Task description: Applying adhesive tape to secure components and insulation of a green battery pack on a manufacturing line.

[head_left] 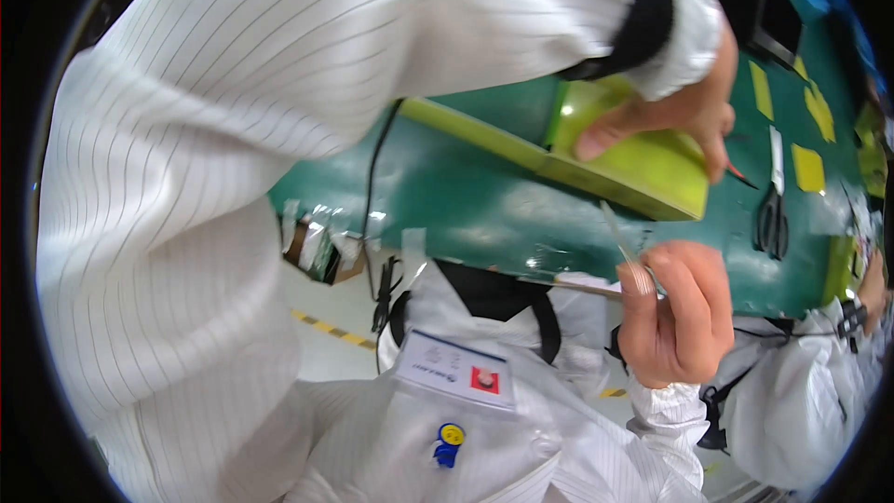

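My left hand (675, 126) reaches across from the left, a black band around its sleeve. It grips a shiny yellow-green box (643, 174), thumb on the near part and fingers curled at its right end. A long flat yellow-green piece (475, 135) extends leftward from the box. Below the box, near the table's front edge, my right hand (680, 317) is closed in a pinch. Between its thumb and forefinger is a thin clear strip (618, 235), resembling tape, which slants up toward the box's lower edge. A red-and-black pointed tool (741, 175) shows beside the left fingertips, partly hidden.
On the green table (447, 196), scissors (773, 210) and yellow pieces (808, 168) lie to the right. A dark device (759, 0) stands far right. A black cable (372, 177) crosses the left side. Another person's hand (873, 289) shows at the right rim.
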Available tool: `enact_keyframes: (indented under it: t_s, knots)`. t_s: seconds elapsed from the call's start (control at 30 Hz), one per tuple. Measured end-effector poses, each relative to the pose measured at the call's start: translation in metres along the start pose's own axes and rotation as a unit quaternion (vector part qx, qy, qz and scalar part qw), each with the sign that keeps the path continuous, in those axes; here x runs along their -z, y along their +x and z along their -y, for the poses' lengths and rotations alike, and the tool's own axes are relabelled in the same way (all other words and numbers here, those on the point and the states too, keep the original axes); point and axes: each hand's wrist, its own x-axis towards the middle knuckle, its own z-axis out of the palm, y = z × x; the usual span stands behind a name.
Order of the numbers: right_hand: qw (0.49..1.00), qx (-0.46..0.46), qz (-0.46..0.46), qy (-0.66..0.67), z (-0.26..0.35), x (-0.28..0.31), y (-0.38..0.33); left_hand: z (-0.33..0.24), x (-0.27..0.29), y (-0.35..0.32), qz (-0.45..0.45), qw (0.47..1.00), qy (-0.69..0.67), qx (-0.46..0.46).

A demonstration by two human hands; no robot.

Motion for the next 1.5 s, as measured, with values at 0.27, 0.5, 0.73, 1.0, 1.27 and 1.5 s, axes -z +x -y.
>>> enact_keyframes:
  t_s: [0.27, 0.5, 0.73, 1.0, 1.27, 1.5]
  knots:
    - [0.953, 0.184, 0.08, -0.226, -0.031, 0.035, 0.029, 0.011, -0.015, 0.044, -0.163, 0.984, 0.07, 0.018]
    - [0.951, 0.189, 0.078, -0.231, -0.037, 0.028, 0.026, -0.002, 0.019, 0.01, -0.011, 1.0, -0.011, -0.007]
    - [0.953, 0.185, 0.083, -0.224, -0.04, 0.022, 0.025, 0.0, 0.015, 0.013, -0.019, 1.0, -0.01, -0.007]
    - [0.952, 0.179, 0.089, -0.231, -0.043, 0.018, 0.021, 0.0, 0.021, 0.013, -0.006, 1.0, -0.007, -0.008]
    - [0.957, 0.178, 0.084, -0.213, -0.04, 0.014, 0.03, 0.036, -0.036, 0.052, -0.261, 0.956, 0.049, -0.125]
    - [0.955, 0.177, 0.104, -0.212, -0.04, 0.019, 0.029, 0.004, 0.002, 0.02, -0.127, 0.991, 0.047, -0.011]
